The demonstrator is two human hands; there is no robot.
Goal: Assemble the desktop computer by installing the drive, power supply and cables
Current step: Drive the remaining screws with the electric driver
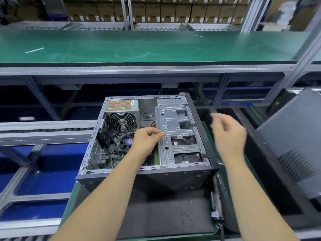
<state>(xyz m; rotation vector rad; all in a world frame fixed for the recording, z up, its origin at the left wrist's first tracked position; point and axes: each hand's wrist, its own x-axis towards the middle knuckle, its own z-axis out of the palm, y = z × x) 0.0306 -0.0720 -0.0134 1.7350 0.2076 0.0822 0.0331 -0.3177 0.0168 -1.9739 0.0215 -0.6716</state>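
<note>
One open case (pixel 173 180) held one PSU (pixel 121 108); left hand (pixel 145 143) pinched cables (pixel 152 123) inside, right hand (pixel 229 134) blurred, its grip unreadable

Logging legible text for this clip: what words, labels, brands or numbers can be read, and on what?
Nothing reads clearly.
Power supply label: red band and rows of print, too blurred.
Round purple sticker on the board: too small.
White tags on the shelf boxes: blurred.
Small label by the case's right corner: illegible.
</note>
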